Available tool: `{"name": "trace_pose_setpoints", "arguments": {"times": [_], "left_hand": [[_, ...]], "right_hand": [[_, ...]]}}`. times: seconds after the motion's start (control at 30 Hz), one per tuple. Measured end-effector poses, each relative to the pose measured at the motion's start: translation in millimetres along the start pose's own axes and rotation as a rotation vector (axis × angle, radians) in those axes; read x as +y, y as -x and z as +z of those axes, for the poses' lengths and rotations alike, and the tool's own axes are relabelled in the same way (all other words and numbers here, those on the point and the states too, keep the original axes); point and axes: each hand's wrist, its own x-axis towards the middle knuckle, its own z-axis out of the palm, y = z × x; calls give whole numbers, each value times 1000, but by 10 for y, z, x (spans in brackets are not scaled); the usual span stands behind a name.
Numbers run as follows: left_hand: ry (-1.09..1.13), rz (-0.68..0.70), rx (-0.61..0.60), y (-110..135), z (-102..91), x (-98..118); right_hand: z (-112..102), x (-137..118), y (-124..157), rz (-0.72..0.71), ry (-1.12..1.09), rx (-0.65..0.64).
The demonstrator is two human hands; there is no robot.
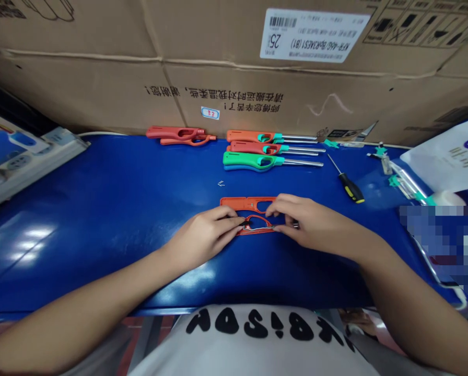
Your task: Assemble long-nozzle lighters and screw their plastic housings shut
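Two halves of an orange lighter casing lie open on the blue table in front of me. The upper half (234, 203) shows its inside and a loop-shaped opening. In the lower half (259, 233) runs a thin pale wire (259, 228). My left hand (206, 232) pinches a small black part (247, 223) at the lower half's left portion. At the other end, my right hand (302, 222) curls thumb and fingers around the lower half's right end, its fingertips close to the upper half. A short metallic end shows under the right palm; the rest is hidden.
Behind lie several lighters with metal tubes, a green one (249, 161) nearest, and red casings (175, 132) left of them. A screwdriver (349, 187), small parts (404, 183) and a white bag (449, 154) are to the right. A power strip (34, 162) stands left; a cardboard box (112, 94) forms the back.
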Motion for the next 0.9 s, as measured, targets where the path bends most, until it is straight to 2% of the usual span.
{"name": "trace_pose_setpoints", "arguments": {"times": [0.17,0.43,0.6,0.73,0.9], "left_hand": [[6,-6,18,-3,2,5],[35,6,90,-6,13,3],[65,-15,88,-15,14,9],[68,-8,93,-19,11,5],[54,-10,112,-23,23,-8]], "right_hand": [[166,-112,-1,-105,-46,-7],[337,-100,-62,-77,38,64],[361,-73,-76,-46,-35,122],[333,-75,-76,-68,-86,100],[352,-83,-68,-74,-2,85]]}}
